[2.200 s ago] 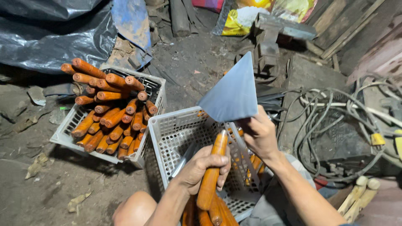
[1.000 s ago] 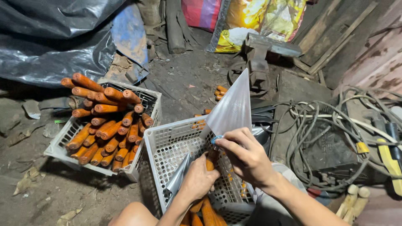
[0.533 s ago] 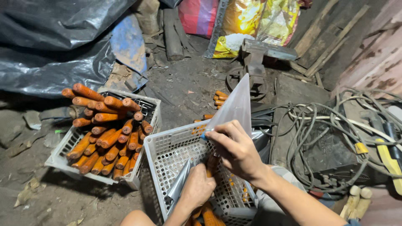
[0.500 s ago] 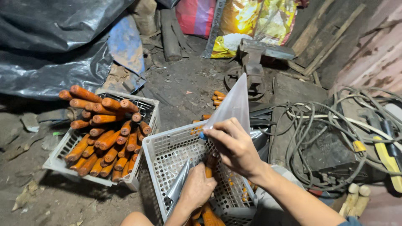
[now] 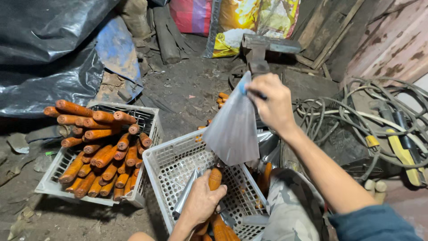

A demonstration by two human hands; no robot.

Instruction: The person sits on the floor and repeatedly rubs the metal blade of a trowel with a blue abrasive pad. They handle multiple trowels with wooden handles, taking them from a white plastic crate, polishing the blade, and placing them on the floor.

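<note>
Overhead, right hand pinching blade; left hand around handle.

We count two packages, both leaning at the far wall: a yellow-and-white printed sack, crumpled and upright; just left of it, touching, a red-and-pink striped woven bag. No signs or screens.

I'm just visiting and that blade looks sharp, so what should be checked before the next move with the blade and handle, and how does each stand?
1. Right hand holds the metal blade by its narrow end: ok.
2. Left hand grip on an orange wooden handle: ok.
3. Blade wide edge clear of left hand: ok.
4. White basket under both: ok.
5. Blade sharpness: cannot tell.
</note>
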